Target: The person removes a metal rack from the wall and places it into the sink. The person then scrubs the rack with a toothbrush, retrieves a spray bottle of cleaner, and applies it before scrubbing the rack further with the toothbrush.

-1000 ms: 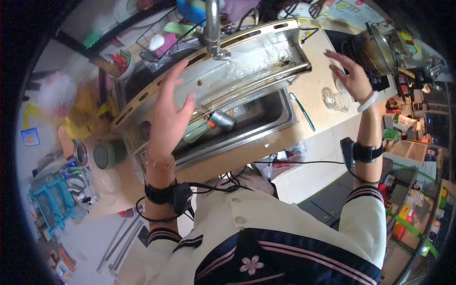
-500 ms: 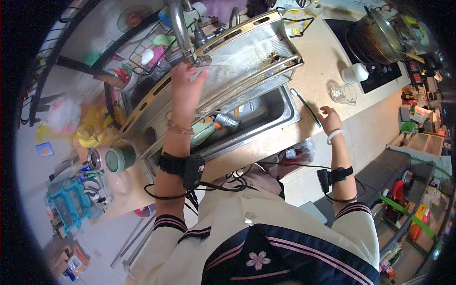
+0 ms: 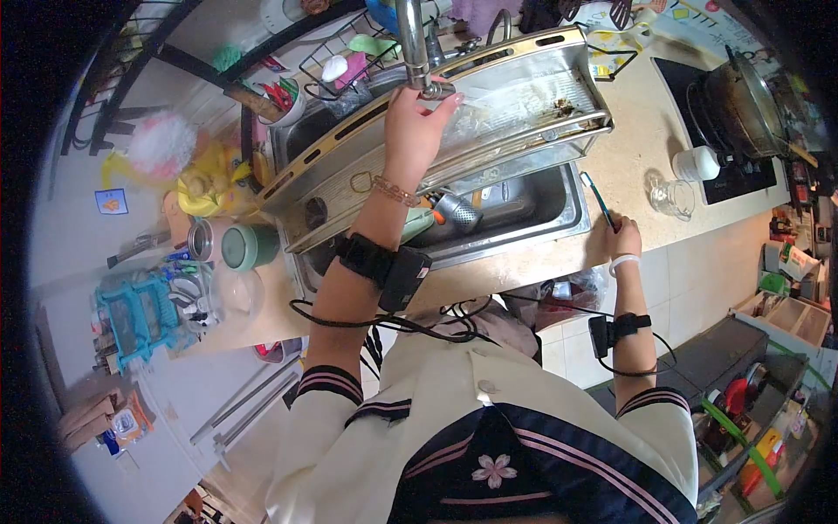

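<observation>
My left hand (image 3: 415,131) is at the end of the metal faucet (image 3: 414,52), fingers behind the nozzle and thumb beside it. A pale streak, apparently running water, leads from the nozzle over the metal dish rack (image 3: 349,179), which lies slanted across the sink (image 3: 559,210). Food scraps (image 3: 565,106) sit at the rack's right end. On the counter to the right, my right hand (image 3: 624,237) pinches the lower end of a thin teal toothbrush (image 3: 600,199). A grater (image 3: 458,212) and something green with an orange part lie in the sink.
A glass mug (image 3: 672,199) and a white bottle (image 3: 696,163) stand right of the toothbrush, near the stove with a large pot (image 3: 742,105). To the left are a green jar (image 3: 248,246) and a teal basket (image 3: 135,313). Cables hang from both forearm straps.
My right hand has closed on the end of the toothbrush, which it was only near before. My left hand stays at the nozzle. The whole view has shifted.
</observation>
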Action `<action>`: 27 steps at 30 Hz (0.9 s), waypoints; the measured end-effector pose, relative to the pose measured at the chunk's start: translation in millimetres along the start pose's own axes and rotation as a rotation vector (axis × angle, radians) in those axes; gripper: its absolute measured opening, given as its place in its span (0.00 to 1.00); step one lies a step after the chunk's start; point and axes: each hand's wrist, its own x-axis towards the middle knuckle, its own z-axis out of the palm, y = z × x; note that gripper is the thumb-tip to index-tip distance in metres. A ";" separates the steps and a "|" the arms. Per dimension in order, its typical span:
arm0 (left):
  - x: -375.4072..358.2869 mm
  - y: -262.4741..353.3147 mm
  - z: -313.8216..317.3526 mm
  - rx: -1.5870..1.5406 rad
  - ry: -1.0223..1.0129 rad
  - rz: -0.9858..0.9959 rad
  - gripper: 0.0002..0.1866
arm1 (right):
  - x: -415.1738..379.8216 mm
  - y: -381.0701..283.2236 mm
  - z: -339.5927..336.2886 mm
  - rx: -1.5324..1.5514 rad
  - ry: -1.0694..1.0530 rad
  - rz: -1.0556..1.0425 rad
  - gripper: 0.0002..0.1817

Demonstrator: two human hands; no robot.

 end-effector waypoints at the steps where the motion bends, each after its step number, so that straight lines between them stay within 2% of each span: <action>1: 0.3 -0.1 0.8 -0.056 -0.008 -0.006 0.16 | 1.1 0.3 0.4 -0.014 -0.008 0.020 0.10; 5: -0.2 3.8 0.6 -0.075 -0.006 -0.001 0.14 | -4.2 -16.6 -8.9 0.062 -0.020 0.129 0.10; 8: 0.2 -1.0 5.2 -0.177 -0.003 -0.010 0.14 | -6.9 -19.4 -9.7 0.102 0.022 0.110 0.11; 14: 2.5 2.1 5.6 -0.103 0.016 -0.020 0.11 | -14.7 -30.0 -9.3 0.134 0.154 -0.042 0.11; 20: 7.5 -1.4 1.7 -0.132 -0.058 0.000 0.10 | -22.8 -38.1 -9.5 0.192 0.200 -0.100 0.11; 23: 4.8 0.1 4.3 -0.135 -0.027 -0.011 0.12 | -25.8 -34.2 -6.1 0.221 0.185 -0.088 0.10; 27: 3.6 9.3 -4.6 0.210 0.008 -0.013 0.11 | -28.0 -28.5 -3.9 0.209 0.182 -0.092 0.11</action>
